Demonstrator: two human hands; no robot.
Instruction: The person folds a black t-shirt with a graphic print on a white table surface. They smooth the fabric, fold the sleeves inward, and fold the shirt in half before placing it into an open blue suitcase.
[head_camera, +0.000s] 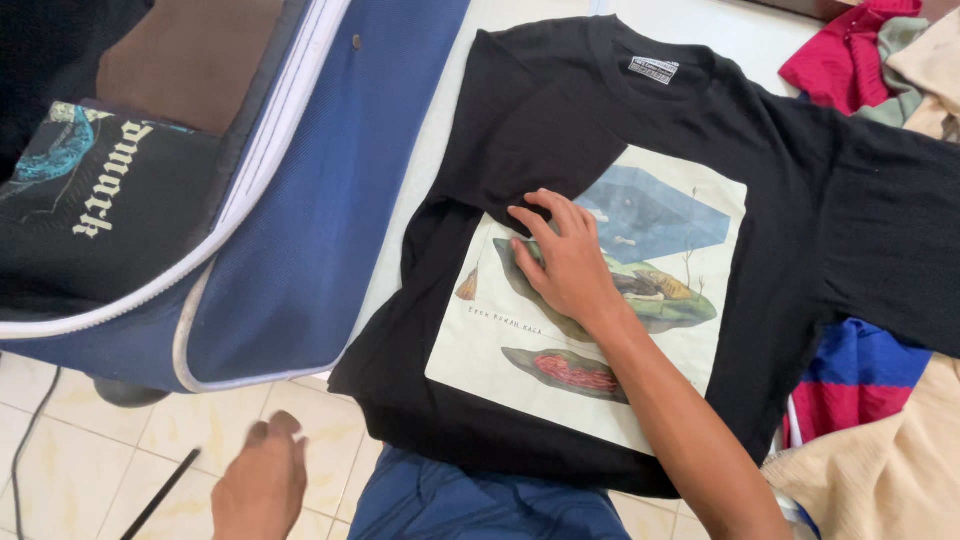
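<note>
A black T-shirt (560, 120) with a large pale printed panel (480, 340) lies spread flat, collar at the far end. My right hand (565, 255) rests palm down on the print near the shirt's middle, fingers spread toward the left sleeve. My left hand (262, 482) hangs low at the bottom left over the tiled floor, fingers loosely curled, holding nothing, apart from the shirt.
An open blue suitcase (300, 220) lies at the left with a folded black printed garment (95, 210) inside. Red, beige and blue-striped clothes (860, 380) are piled at the right. A dark cable (160, 495) crosses the floor tiles.
</note>
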